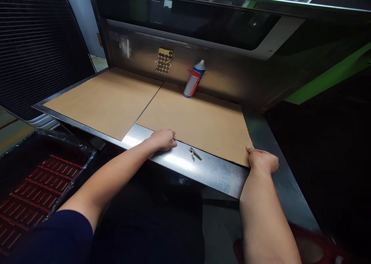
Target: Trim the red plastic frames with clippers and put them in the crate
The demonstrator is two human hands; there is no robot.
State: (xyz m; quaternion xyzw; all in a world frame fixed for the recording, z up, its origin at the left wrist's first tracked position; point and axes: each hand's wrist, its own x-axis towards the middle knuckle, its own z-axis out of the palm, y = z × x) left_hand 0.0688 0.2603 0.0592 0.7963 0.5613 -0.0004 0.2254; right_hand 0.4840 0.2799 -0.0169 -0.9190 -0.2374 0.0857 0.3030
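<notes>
Head view | left-hand fingers (167, 137) curled at corrugated cardboard sheet (193, 125) edge | right-hand fingers (252, 151) spread on its corner | grip unclear

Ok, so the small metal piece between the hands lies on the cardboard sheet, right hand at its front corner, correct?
No: the head view shows the small metal piece on the steel counter, just off the cardboard sheet. The right hand is at the sheet's front corner, as you said.
</notes>
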